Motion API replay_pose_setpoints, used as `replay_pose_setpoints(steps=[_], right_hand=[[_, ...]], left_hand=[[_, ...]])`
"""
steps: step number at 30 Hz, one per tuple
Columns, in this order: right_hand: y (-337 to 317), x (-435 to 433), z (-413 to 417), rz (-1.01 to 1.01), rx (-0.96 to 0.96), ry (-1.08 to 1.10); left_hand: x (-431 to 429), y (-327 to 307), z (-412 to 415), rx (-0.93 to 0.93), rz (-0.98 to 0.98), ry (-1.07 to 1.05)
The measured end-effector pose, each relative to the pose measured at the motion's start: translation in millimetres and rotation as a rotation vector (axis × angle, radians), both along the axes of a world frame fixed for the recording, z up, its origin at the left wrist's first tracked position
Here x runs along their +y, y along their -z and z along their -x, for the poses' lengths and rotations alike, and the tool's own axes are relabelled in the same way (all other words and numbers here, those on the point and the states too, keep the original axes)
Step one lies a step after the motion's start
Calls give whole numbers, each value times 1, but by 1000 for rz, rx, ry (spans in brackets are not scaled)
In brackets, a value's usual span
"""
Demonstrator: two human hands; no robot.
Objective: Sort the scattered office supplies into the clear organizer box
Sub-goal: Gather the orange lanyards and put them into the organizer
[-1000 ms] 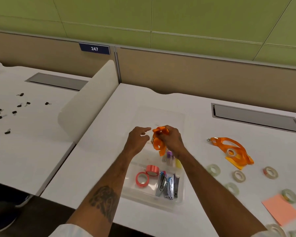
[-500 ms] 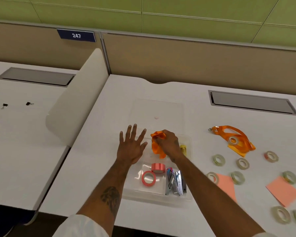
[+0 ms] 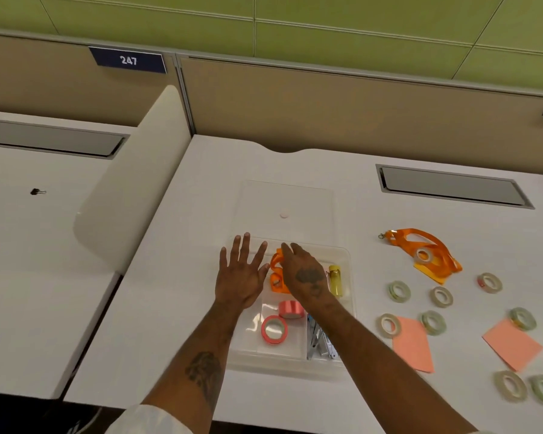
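The clear organizer box (image 3: 348, 311) lies at the desk's near middle. Inside it are a crumpled orange lanyard (image 3: 276, 278), two pink tape rolls (image 3: 274, 329), a yellow tube (image 3: 335, 280) and several metal clips (image 3: 318, 341). My right hand (image 3: 304, 274) lies flat over the orange lanyard with straight fingers, pressing it into a back compartment. My left hand (image 3: 240, 277) is spread flat over the box's left rim and holds nothing. Scattered to the right are several tape rolls (image 3: 399, 291), a second orange lanyard (image 3: 430, 250) and two pink sticky notes (image 3: 414, 343).
The box's clear lid (image 3: 286, 211) lies flat just behind the box. A white curved divider (image 3: 132, 189) separates this desk from the left one, where black binder clips (image 3: 37, 192) lie. Grey cable hatches (image 3: 452, 186) sit at the back.
My right hand went from gripping the orange lanyard above the box to lying flat on it inside the box. My left hand spread open over the left rim.
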State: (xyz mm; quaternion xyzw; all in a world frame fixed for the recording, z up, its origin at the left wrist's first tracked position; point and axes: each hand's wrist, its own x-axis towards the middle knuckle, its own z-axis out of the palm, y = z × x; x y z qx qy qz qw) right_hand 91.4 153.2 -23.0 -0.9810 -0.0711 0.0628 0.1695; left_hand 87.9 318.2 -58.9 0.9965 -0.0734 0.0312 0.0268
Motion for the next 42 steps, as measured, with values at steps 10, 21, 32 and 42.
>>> replay_pose_setpoints(steps=[10,21,32,42], right_hand=[[21,-13,9,129,175,-164],[-59,-32,2,221,-17,-162],[-29,-192,-9,303,-103,206],[-3,-352,-21,103,27,417]], left_hand=[[0,-1,-1,33,5,-13],[-9,-16,-13,34,60,13],[-137,-44,-58,31,51,264],[-275,-39,-101,237,126,340]])
